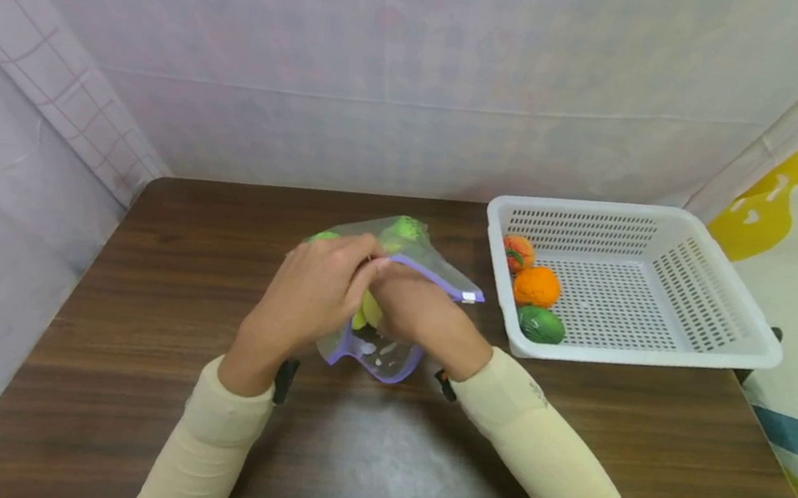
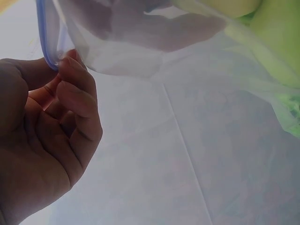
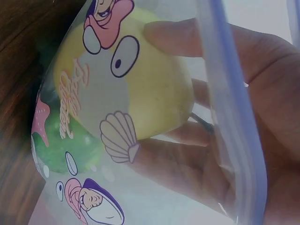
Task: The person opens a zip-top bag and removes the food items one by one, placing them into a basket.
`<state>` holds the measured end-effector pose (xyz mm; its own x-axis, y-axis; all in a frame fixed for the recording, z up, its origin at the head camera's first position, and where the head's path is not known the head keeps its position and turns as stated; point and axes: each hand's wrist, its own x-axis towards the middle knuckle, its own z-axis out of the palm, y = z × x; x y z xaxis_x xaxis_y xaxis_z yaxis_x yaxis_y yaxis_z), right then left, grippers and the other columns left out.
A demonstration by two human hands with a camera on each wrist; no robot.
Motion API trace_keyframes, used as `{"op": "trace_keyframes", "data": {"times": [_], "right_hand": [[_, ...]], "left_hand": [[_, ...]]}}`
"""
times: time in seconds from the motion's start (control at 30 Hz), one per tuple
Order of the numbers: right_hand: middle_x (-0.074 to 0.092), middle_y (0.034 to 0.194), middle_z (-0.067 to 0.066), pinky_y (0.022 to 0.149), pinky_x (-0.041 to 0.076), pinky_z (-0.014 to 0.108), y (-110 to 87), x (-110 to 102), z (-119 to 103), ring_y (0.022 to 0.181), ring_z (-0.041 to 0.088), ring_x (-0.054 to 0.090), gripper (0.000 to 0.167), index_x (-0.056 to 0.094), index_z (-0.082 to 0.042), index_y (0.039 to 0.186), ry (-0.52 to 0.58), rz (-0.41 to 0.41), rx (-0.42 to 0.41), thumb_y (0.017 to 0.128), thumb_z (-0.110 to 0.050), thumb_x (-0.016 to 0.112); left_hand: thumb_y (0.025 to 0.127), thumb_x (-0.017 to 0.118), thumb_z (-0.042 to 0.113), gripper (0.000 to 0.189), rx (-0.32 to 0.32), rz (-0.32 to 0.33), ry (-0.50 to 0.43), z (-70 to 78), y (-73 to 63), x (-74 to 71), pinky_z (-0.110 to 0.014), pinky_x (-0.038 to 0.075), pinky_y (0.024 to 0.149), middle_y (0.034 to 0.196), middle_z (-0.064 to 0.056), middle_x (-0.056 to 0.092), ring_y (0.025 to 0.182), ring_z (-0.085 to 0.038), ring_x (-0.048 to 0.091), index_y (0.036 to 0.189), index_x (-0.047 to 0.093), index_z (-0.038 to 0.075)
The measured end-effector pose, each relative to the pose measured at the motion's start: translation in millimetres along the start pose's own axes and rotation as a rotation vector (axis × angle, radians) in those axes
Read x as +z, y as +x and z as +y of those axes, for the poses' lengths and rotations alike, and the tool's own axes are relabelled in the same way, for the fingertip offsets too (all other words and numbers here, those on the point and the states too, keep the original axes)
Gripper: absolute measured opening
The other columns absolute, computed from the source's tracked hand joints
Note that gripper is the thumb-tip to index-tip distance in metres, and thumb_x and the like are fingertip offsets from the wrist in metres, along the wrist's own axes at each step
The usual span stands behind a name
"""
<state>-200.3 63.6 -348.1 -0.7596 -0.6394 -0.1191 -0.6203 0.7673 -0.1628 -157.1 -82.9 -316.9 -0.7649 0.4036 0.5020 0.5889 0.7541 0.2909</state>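
Observation:
A clear zip bag (image 1: 435, 264) with a purple rim and cartoon prints sits between the hands. My left hand (image 1: 315, 280) pinches the bag's rim between thumb and fingertips, as the left wrist view shows. Reaching through the mouth, my right hand (image 1: 411, 301) is inside the bag. There its thumb and fingers grip a yellow fruit (image 3: 161, 93) with a thin dark stem. Beyond this fruit, a green fruit (image 3: 65, 145) shows through the film. Bright green items (image 1: 408, 227) fill the bag's far end; the hands partly cover the contents.
On the right of the wooden table (image 1: 162, 268) stands a white perforated basket (image 1: 641, 361). Along its left side lie a reddish-orange fruit (image 1: 518, 254), an orange (image 1: 537, 286) and a dark green fruit (image 1: 540, 325). A pale curtain (image 1: 382, 146) hangs behind the table.

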Motion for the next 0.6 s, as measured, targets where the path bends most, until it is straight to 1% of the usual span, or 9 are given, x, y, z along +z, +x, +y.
{"op": "trace_keyframes", "data": {"times": [0.17, 0.33, 0.43, 0.6], "right_hand": [[0.068, 0.122, 0.006, 0.094, 0.054, 0.036, -6.6, -1.4, -2.6, 0.103, 0.023, 0.066, 0.078, 0.048, -0.010, 0.146, -0.017, 0.031, -0.018, 0.075, -0.008, 0.083], [0.067, 0.126, 0.007, 0.097, 0.053, 0.036, -13.8, -5.7, -8.2, 0.110, 0.024, 0.065, 0.081, 0.046, -0.009, 0.147, -0.032, 0.036, -0.018, 0.076, -0.011, 0.085], [0.066, 0.126, 0.008, 0.094, 0.055, 0.036, -18.3, -8.5, -11.8, 0.109, 0.025, 0.065, 0.081, 0.046, -0.008, 0.147, -0.047, 0.040, -0.019, 0.077, -0.013, 0.085], [0.064, 0.119, 0.006, 0.082, 0.058, 0.034, -25.1, -12.6, -16.4, 0.100, 0.024, 0.066, 0.075, 0.048, -0.009, 0.143, -0.076, 0.055, -0.032, 0.077, -0.013, 0.084]], "left_hand": [[0.101, 0.062, 0.021, 0.013, -0.002, 0.001, 0.001, -0.1, 0.0, -0.5, -0.039, 0.054, 0.063, 0.085, -0.004, 0.071, 0.072, -0.019, 0.066, 0.096, 0.069, 0.010], [0.102, 0.060, 0.021, 0.016, -0.009, -0.002, 0.000, -1.4, -0.3, -0.5, -0.042, 0.055, 0.065, 0.086, -0.005, 0.072, 0.074, -0.022, 0.068, 0.095, 0.069, 0.010], [0.102, 0.059, 0.021, 0.017, -0.008, 0.001, 0.001, -1.9, -0.5, -0.8, -0.042, 0.055, 0.064, 0.086, -0.005, 0.072, 0.074, -0.022, 0.068, 0.095, 0.069, 0.009], [0.101, 0.061, 0.020, 0.016, -0.007, 0.015, -0.005, -2.1, -0.9, -3.0, -0.041, 0.055, 0.063, 0.085, -0.005, 0.072, 0.071, -0.021, 0.066, 0.095, 0.069, 0.009]]}}
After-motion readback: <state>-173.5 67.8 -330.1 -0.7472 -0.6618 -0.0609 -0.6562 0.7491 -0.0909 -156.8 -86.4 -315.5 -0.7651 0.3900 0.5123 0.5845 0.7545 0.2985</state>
